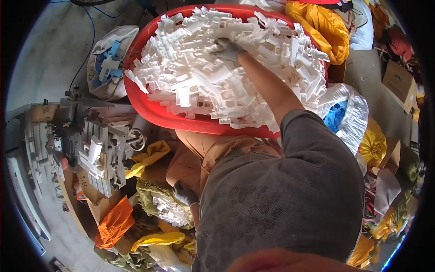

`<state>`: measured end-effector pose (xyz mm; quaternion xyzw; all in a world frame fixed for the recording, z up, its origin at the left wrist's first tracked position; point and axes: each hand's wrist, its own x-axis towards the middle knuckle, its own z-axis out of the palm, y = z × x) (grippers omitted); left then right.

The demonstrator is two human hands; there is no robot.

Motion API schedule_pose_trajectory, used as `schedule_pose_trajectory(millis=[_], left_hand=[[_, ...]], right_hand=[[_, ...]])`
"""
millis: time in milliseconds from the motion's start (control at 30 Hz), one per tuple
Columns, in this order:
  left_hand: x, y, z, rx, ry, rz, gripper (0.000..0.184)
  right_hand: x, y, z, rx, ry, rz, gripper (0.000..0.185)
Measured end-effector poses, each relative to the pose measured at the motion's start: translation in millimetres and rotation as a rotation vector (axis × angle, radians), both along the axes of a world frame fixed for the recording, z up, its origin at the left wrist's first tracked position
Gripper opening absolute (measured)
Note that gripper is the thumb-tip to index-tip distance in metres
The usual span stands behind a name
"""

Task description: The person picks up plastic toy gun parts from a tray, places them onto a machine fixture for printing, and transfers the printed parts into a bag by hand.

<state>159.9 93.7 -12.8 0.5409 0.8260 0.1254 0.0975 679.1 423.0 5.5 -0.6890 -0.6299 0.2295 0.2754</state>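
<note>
1. No text, label, brand, number or sign can be read with certainty in the head view
2. On the cardboard box (100, 208), to the left of the left hand's fingers (178, 187), a few dark strokes look like handwritten characters or digits; they are too small and blurred to make out
3. On the brown carton (398, 84), well apart from the right hand's fingers (222, 42) and to their right, small dark marks show; whether they are print cannot be told
</note>
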Motion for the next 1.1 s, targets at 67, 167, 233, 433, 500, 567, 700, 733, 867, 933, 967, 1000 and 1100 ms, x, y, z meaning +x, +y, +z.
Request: schedule_pose_trajectory(millis=[67, 167, 233, 433, 500, 567, 700, 733, 867, 933, 967, 1000, 1100], left_hand=[[-1.8, -1.9, -1.0, -0.007, -0.004, 0.0, 0.032], [-0.7, -6.1, -4.5, 0.044, -0.033, 0.011, 0.029], [10.3, -4.7, 5.7, 0.083, -0.075, 0.007, 0.027], [-5.1, -6.9, -6.3, 0.114, -0.065, 0.011, 0.022], [-2.6, -10.2, -1.6, 0.117, -0.07, -0.034, 0.023], [-8.4, -13.4, -6.6, 0.093, -0.066, -0.05, 0.023], [-12.4, -22.1, -15.9, 0.103, -0.134, -0.038, 0.026], [-11.4, -20.2, -13.6, 0.113, -0.093, -0.065, 0.026], [-15.8, -9.9, -10.7, 0.074, -0.127, -0.047, 0.026], [-25.8, -5.1, -13.4, 0.096, -0.135, -0.052, 0.025], [-30.2, -5.2, -15.6, 0.11, -0.142, -0.058, 0.024], [-27.3, -5.3, -9.9, 0.12, -0.138, -0.039, 0.024], [-13.8, -5.4, 14.1, 0.129, -0.327, 0.024, 0.019]], right_hand=[[-12.0, 5.6, 1.0, -0.018, -0.077, -0.069, 0.073], [-14.3, -7.9, 39.7, -0.115, -0.267, 0.062, 0.077], [-4.3, -11.4, 37.0, -0.133, -0.268, 0.15, 0.071], [2.3, -44.1, 60.4, 0.203, -0.312, 0.113, 0.041], [6.9, -64.7, 59.5, 0.142, -0.225, 0.134, 0.041], [26.4, -83.3, 17.6, 0.158, -0.231, 0.114, 0.042], [5.1, -160.0, 71.0, 0.193, -0.258, 0.051, 0.035], [-1.6, -169.2, 70.7, 0.212, -0.253, 0.081, 0.034], [-63.3, -175.2, 76.9, 0.275, -0.242, 0.254, 0.031], [-96.2, -153.9, 78.9, 0.339, -0.366, 0.363, 0.034], [-105.9, -145.0, 78.7, 0.397, -0.489, 0.47, 0.038], [-110.0, -135.9, 65.8, 0.411, -0.485, 0.487, 0.038], [-128.8, -100.1, 44.1, 0.208, -0.896, 0.485, 0.062]])
